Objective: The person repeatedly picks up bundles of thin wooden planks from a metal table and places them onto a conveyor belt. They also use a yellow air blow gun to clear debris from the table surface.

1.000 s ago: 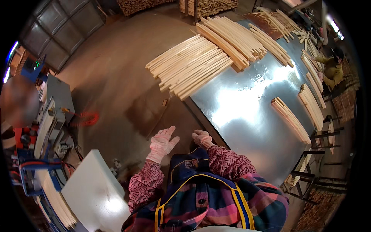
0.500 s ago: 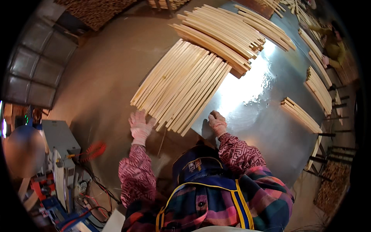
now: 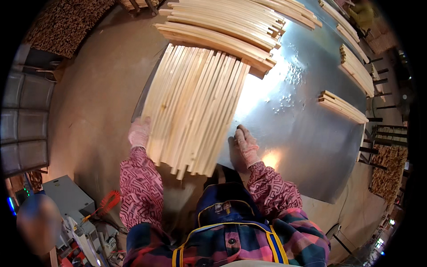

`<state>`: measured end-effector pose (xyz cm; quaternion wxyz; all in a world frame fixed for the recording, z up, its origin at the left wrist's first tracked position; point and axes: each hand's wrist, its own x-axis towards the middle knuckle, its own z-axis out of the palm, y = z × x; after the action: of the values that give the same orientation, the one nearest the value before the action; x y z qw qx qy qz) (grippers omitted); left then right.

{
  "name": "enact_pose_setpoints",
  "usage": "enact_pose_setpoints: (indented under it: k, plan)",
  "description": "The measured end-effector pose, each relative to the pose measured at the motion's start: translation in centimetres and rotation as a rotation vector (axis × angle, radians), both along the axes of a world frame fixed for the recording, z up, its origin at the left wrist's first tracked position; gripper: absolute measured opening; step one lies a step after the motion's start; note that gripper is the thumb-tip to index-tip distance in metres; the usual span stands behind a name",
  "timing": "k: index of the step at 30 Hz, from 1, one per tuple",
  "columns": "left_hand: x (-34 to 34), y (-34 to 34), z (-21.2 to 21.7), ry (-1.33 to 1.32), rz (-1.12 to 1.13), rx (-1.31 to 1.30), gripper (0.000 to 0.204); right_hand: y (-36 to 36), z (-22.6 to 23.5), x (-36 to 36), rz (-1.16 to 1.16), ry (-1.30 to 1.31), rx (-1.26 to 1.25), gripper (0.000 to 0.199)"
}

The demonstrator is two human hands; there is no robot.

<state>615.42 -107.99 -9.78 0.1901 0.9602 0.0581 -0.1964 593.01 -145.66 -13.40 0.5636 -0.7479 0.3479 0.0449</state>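
At the far left a panelled door [image 3: 23, 122] is standing, and below it a grey cabinet [image 3: 67, 198] with a red coiled hose [image 3: 108, 203] is sitting near the person's sleeve. The gloved left hand [image 3: 139, 132] is resting against the left side of the pale wooden strips [image 3: 195, 107]; its fingertips are touching the outermost one, but I cannot tell whether they are clamping it or only bracing it. The strips are lying side by side on the metal table [image 3: 302, 151], their uneven near ends jutting past its near edge and their far ends reaching a stack [image 3: 222, 26] of similar wood. Each is looking stiff and light, while the whole row would be weighing far more and, being loose, could be fanning or sliding apart on the smooth metal. Pressing inward from both long sides would be suiting it best, with the jutting ends giving room to get under. Just right of the strips, the right hand [image 3: 246, 144] is lying over the table, fingers loosely bent, holding nothing and not touching the wood. Farther right, a small bundle [image 3: 342, 107] is lying well apart, and a woodpile [image 3: 388, 173] is standing beyond.
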Motion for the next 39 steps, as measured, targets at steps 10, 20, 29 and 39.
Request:
enact_pose_setpoints:
  k: [10, 20, 29, 39]
  plan:
    - [-11.4, -2.0, -1.1, 0.202, 0.082, -0.860, 0.064, -6.1, 3.7, -0.8, 0.204, -0.097, -0.501, 0.050]
    - [-13.7, -3.1, -3.7, 0.507, 0.386, -1.435, 0.118, -2.5, 4.9, 1.0, -0.225, -0.184, 0.474, 0.098]
    - [-30.9, -10.1, 2.1, 0.346, 0.499, -1.433, 0.121, -12.4, 7.7, -8.2, -0.004, 0.064, 0.510, 0.093]
    - [-48.6, -19.7, 9.8, 0.260, 0.775, -1.217, 0.114, -17.8, 11.4, -14.9, 0.456, 0.116, 0.551, 0.076]
